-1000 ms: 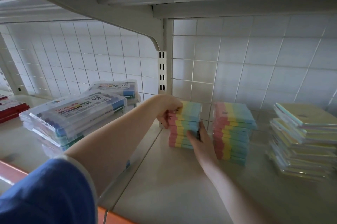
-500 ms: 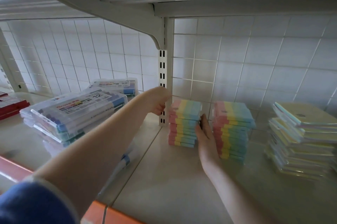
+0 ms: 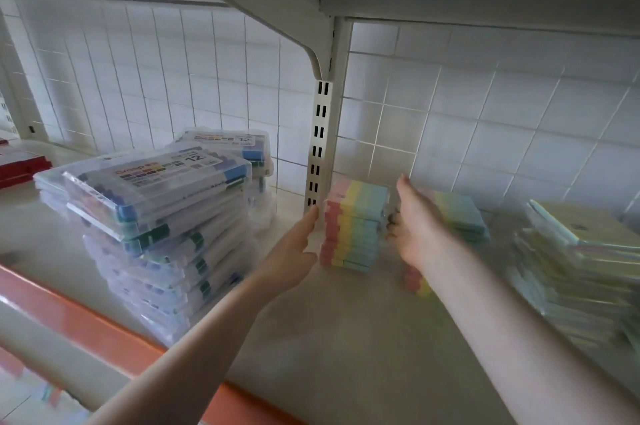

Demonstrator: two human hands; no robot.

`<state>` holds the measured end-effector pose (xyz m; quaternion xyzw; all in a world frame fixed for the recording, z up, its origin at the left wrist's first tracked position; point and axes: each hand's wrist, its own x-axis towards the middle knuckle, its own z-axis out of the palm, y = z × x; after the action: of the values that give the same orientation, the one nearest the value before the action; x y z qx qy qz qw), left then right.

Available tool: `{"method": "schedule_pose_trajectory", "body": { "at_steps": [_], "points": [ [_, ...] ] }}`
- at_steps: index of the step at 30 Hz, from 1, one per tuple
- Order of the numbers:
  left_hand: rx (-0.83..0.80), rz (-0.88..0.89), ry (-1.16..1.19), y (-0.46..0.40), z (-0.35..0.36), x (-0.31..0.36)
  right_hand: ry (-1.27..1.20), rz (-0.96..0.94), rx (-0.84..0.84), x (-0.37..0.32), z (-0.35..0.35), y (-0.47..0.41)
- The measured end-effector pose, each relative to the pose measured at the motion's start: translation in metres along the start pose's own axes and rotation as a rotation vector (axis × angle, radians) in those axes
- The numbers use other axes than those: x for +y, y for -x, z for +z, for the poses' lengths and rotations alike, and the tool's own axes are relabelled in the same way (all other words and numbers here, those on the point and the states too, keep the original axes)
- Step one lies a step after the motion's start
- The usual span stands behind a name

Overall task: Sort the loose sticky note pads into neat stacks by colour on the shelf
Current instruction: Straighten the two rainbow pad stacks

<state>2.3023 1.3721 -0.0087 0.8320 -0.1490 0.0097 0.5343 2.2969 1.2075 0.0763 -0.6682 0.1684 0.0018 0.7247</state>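
Between the two hands, toward the far side of the shelf and just right of the slotted upright, stands a stack of rainbow-striped sticky note pads, banded pink, yellow, green and blue. Its left edge looks stepped rather than flush, so the step in hand appears to be squaring this stack. A second rainbow stack stands just to its right, partly hidden behind the right hand.

The left hand reaches in with fingers straight and together, their tips at the stack's left face, touching it or very nearly so; blur keeps me from saying which. It holds nothing. The right hand sits in the gap between the two stacks, thumb raised, its other fingers curled in toward the first stack's right side. Whether they press on the pads or only hover I cannot tell, as motion blur hides the contact.

Next, I judge, the pads need an even squeeze from both sides to bring the edges into line without tipping the column or knocking its neighbour.

Further right a taller pile of pale wrapped pads leans unevenly and probably wants tidying too. To the left, clear marker-pen cases are piled, and red packs lie at the far left edge.
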Motion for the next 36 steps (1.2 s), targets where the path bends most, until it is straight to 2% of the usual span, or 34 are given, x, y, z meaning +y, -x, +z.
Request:
{"method": "schedule_pose_trajectory", "body": {
  "at_steps": [5, 10, 14, 21, 27, 36],
  "points": [
    [-0.11, 0.129, 0.143, 0.0, 0.002, -0.002, 0.131, 0.145, -0.14, -0.041, 0.0, 0.004],
    [-0.02, 0.177, 0.124, 0.0, 0.006, 0.005, 0.215, 0.224, -0.198, -0.057, 0.008, 0.007],
    [-0.027, 0.206, 0.041, 0.001, 0.004, 0.004, 0.284, 0.266, -0.246, -0.06, 0.011, 0.004],
    [-0.064, 0.19, 0.109, 0.0, 0.002, -0.004, 0.33, 0.282, -0.248, -0.06, 0.01, -0.006],
    [-0.065, 0.175, 0.048, 0.0, 0.003, -0.011, 0.357, 0.298, -0.264, -0.061, 0.007, -0.016],
    [0.033, 0.166, -0.062, 0.001, 0.006, -0.005, 0.399, 0.301, -0.261, -0.063, 0.005, -0.032]
  ]
}}
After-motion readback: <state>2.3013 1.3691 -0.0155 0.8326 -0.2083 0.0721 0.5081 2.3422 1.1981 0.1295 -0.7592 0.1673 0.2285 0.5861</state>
